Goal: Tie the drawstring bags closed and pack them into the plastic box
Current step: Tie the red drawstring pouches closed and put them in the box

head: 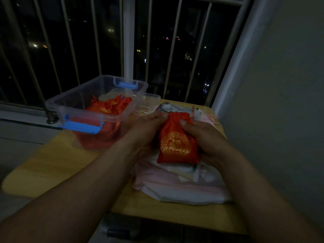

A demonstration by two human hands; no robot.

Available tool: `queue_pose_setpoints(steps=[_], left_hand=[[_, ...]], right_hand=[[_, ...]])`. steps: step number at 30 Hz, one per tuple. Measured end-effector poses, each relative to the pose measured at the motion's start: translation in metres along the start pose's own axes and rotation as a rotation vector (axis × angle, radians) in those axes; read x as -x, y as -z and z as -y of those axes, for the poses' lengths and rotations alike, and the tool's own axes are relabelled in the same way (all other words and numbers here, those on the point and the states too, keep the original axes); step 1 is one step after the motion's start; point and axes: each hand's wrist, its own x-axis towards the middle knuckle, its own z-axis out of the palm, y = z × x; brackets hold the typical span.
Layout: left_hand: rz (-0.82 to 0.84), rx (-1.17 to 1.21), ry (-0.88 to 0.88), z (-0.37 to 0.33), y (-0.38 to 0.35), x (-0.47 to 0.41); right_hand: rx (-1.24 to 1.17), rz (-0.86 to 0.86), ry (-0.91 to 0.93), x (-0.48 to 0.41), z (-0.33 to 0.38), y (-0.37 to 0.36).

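A red drawstring bag point(177, 142) with a gold flower pattern is held upright between both hands above the table. My left hand point(143, 132) grips its left side near the gathered neck. My right hand point(199, 135) grips the right side, thumb on the top edge by the red cord. The clear plastic box point(73, 100) with blue latches stands to the left. Several red bags point(108, 109) lie inside it.
A pile of pale pink and white bags point(182, 186) lies under my hands on the small wooden table point(57, 162). More pale bags point(175, 106) lie behind. A barred window is at the back, a wall on the right.
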Motion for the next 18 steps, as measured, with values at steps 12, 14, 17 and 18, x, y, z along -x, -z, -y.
queue_pose_setpoints(steps=[12, 14, 17, 18], left_hand=[[-0.082, 0.130, -0.053, 0.007, 0.002, -0.013], [-0.070, 0.185, -0.028, 0.006, 0.003, -0.013], [-0.077, 0.216, -0.022, 0.005, 0.005, -0.013], [-0.093, 0.216, -0.032, 0.004, 0.006, -0.013]], right_hand=[[-0.216, -0.213, 0.031, -0.018, 0.001, 0.015], [-0.268, -0.228, 0.025, -0.018, 0.001, 0.019], [-0.350, -0.247, 0.016, -0.017, 0.002, 0.023], [-0.370, -0.257, 0.012, -0.017, 0.002, 0.023]])
